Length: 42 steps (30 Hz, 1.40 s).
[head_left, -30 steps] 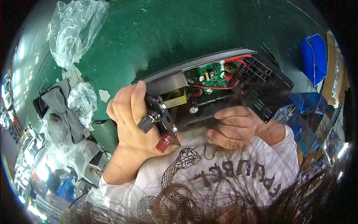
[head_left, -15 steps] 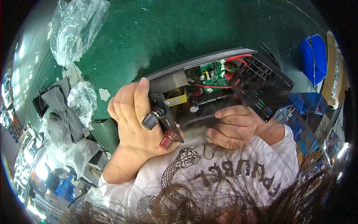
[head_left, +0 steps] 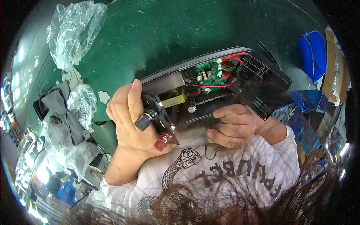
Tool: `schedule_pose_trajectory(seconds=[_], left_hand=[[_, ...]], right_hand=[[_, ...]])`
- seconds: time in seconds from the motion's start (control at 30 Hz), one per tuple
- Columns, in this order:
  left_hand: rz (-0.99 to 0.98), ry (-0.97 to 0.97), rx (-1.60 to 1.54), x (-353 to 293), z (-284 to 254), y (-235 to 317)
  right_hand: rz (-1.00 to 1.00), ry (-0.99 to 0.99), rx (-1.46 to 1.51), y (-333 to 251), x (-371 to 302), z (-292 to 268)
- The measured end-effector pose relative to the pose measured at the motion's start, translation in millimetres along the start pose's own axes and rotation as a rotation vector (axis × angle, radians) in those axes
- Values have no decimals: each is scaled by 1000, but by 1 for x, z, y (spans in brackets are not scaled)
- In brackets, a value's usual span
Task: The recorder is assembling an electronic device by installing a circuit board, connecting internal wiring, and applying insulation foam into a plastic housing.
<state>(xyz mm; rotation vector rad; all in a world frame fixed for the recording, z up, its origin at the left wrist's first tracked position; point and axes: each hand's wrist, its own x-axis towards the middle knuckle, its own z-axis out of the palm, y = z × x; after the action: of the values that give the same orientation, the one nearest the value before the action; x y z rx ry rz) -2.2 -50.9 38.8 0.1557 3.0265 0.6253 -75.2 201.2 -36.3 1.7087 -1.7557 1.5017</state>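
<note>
An open black power unit (head_left: 204, 107) lies tilted in front of me, its green circuit board (head_left: 210, 73) and red wires in view. My left hand (head_left: 129, 123) is wrapped round its left end, beside a black end plate (head_left: 159, 112). From that plate stick out a black terminal knob (head_left: 143, 122) and a red terminal knob (head_left: 162, 141). My right hand (head_left: 236, 125) is curled at the near edge of the unit, below the black slotted end panel (head_left: 258, 105). The inner side of the right fingers is hidden.
The green work surface (head_left: 168, 30) stretches beyond the unit. Clear plastic bags (head_left: 77, 33) and grey wrapping (head_left: 62, 108) lie at the left. A blue bin (head_left: 314, 56) stands at the right beside brown cardboard (head_left: 332, 71), with more blue bins nearer.
The power unit and its end plate have shifted slightly left, along with my left hand. My right hand has moved only a little, staying at the near edge.
</note>
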Motion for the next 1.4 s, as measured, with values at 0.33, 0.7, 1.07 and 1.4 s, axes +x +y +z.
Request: schedule_pose_trajectory(seconds=[0.33,0.7,1.07,1.4], left_hand=[[70,61,92,3,-13,-5],[521,508,-76,-72,-6,-10],[835,35,-24,-44,-1,53],[1024,-1,28,-44,11,57]], right_hand=[[218,-414,-39,-20,-12,-55],[738,-463,53,-53,-6,-30],[880,-705,433,-66,19,-15],[956,-700,547,-84,4,-17]])
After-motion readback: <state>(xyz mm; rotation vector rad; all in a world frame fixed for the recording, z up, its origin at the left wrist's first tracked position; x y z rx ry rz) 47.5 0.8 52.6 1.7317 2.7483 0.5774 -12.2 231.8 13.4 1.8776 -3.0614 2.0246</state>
